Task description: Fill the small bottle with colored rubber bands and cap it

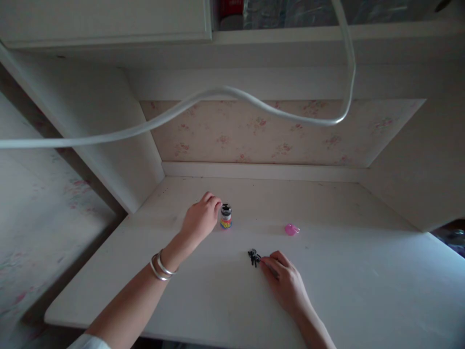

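My left hand [201, 215], with two silver bangles at the wrist, is closed in a pinch at the rim of a small clear jar [225, 220]. The jar stands upright, has a pale label band and shows bright multicoloured bits low down. Something dark shows at its mouth beside my fingertips; whether I hold it is too small to tell. Nearer to me, my right hand [285, 281] pinches at the right edge of a little heap of small black pieces [253, 257], whose kind I cannot make out. A small pink rounded thing [291, 229] lies beyond that hand.
The white desktop [203, 300] has side panels left and right and a floral back wall [254, 135]. A white cable [225, 92] hangs across the upper view. Above, a shelf [290, 31] holds plastic-wrapped things and a red item.
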Demonstrator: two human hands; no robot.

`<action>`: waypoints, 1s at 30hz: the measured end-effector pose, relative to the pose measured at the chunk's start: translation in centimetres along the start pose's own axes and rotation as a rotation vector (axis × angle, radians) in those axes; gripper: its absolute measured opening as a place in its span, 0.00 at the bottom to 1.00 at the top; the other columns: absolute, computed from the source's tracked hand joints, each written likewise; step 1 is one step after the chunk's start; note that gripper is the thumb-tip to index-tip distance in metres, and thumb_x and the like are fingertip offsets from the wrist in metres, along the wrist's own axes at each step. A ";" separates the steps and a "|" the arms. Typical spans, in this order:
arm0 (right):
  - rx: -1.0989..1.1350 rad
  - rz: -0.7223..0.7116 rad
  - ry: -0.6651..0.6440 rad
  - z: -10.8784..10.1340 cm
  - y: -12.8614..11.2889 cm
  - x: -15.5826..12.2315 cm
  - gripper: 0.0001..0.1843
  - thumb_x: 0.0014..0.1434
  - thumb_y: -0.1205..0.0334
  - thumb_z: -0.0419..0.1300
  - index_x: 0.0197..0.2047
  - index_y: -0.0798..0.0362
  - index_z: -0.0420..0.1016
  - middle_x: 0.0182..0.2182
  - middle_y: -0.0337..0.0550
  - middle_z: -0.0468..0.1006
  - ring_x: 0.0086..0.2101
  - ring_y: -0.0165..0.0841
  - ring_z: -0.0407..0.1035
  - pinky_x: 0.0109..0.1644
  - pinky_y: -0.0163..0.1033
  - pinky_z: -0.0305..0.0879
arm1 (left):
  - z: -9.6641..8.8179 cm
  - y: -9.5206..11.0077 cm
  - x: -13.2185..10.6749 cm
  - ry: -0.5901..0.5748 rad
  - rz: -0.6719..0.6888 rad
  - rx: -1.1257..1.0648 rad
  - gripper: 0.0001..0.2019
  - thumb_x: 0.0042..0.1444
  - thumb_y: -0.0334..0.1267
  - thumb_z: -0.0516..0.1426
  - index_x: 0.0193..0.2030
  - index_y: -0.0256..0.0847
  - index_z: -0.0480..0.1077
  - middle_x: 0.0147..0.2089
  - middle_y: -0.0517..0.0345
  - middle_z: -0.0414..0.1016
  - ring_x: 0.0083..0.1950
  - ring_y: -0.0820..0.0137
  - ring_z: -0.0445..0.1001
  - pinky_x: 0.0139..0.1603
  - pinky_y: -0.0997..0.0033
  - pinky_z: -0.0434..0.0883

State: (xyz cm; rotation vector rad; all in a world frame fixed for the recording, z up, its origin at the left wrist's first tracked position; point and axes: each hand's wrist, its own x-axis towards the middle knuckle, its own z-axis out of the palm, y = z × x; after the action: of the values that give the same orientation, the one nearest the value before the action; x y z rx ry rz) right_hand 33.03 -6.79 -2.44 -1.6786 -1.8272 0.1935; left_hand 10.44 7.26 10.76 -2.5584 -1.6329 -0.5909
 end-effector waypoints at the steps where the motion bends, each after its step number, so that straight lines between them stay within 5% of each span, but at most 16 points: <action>1: 0.008 0.006 0.005 0.0 -0.1 0.0 0.16 0.66 0.55 0.49 0.38 0.48 0.78 0.35 0.44 0.73 0.31 0.32 0.70 0.37 0.35 0.67 | 0.1 -0.1 0.2 -0.008 0.003 0.000 0.13 0.67 0.40 0.46 0.42 0.42 0.70 0.45 0.58 0.70 0.36 0.73 0.73 0.34 0.75 0.64; 9: 0.088 0.054 0.048 -0.3 -0.3 0.2 0.16 0.65 0.55 0.50 0.38 0.49 0.78 0.34 0.45 0.73 0.31 0.31 0.70 0.34 0.32 0.67 | 0.6 -0.3 0.8 -0.065 0.067 -0.048 0.13 0.66 0.39 0.48 0.42 0.45 0.73 0.44 0.58 0.71 0.38 0.73 0.73 0.39 0.75 0.66; 16: 0.217 0.102 0.060 0.2 0.2 0.1 0.18 0.64 0.52 0.51 0.37 0.52 0.79 0.33 0.46 0.73 0.28 0.30 0.69 0.31 0.32 0.64 | 0.7 -1.4 -0.2 0.063 0.077 -0.174 0.12 0.66 0.35 0.47 0.48 0.44 0.70 0.47 0.57 0.72 0.41 0.71 0.74 0.43 0.74 0.68; 22: 0.378 0.167 0.099 0.0 0.2 0.5 0.17 0.61 0.49 0.56 0.35 0.52 0.80 0.30 0.45 0.73 0.26 0.29 0.65 0.28 0.33 0.60 | 1.5 -1.8 -3.9 0.061 0.037 -0.320 0.10 0.65 0.38 0.48 0.46 0.43 0.70 0.44 0.56 0.72 0.37 0.72 0.73 0.40 0.73 0.69; 30: 0.660 0.335 0.098 -1.7 -2.1 4.4 0.17 0.55 0.47 0.62 0.35 0.53 0.79 0.30 0.42 0.71 0.28 0.29 0.64 0.28 0.33 0.58 | 5.4 -2.0 -11.2 -0.157 -0.101 -0.600 0.12 0.65 0.40 0.47 0.44 0.41 0.70 0.42 0.54 0.72 0.34 0.72 0.72 0.39 0.72 0.69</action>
State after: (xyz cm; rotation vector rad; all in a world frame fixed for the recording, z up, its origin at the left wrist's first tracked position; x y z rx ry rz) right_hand 32.25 -3.54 1.55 -1.4562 -1.2055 0.7523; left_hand 6.09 -0.23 1.61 -2.9997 -1.8729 -1.0532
